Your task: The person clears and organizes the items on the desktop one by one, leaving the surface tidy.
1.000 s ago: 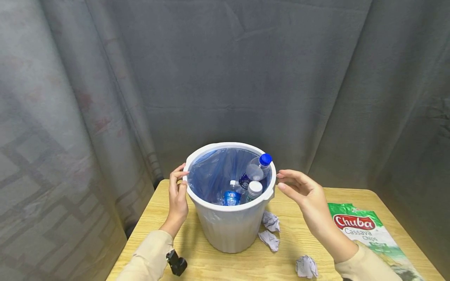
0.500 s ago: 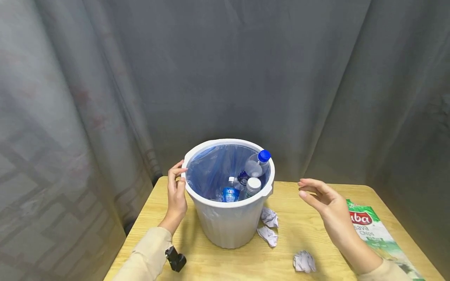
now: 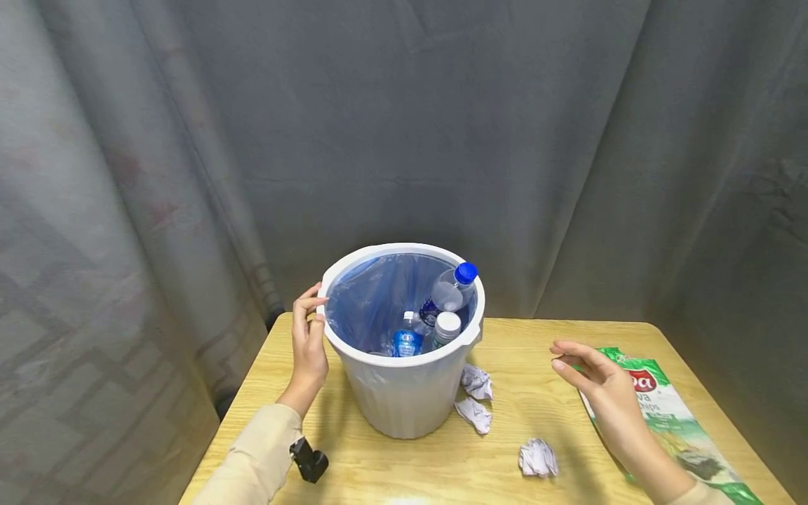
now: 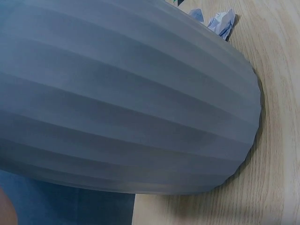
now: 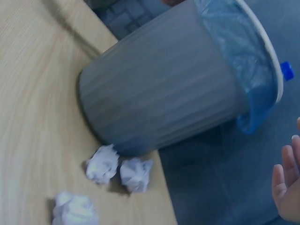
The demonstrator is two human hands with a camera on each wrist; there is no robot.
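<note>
Three clear plastic bottles (image 3: 435, 315) already lie inside the white ribbed plastic bin (image 3: 404, 393) on the desk (image 3: 505, 463); three crumpled paper balls (image 3: 539, 458) and a green chip bag (image 3: 663, 414) remain outside. Left hand (image 3: 307, 344) grips the bin's rim with curled fingers; right hand (image 3: 600, 382) hovers above the bag, fingers loosely spread.

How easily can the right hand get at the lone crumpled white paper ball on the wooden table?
Probably yes: the right hand hovers open beside the crumpled white paper ball, with only bare wooden table between them.
</note>
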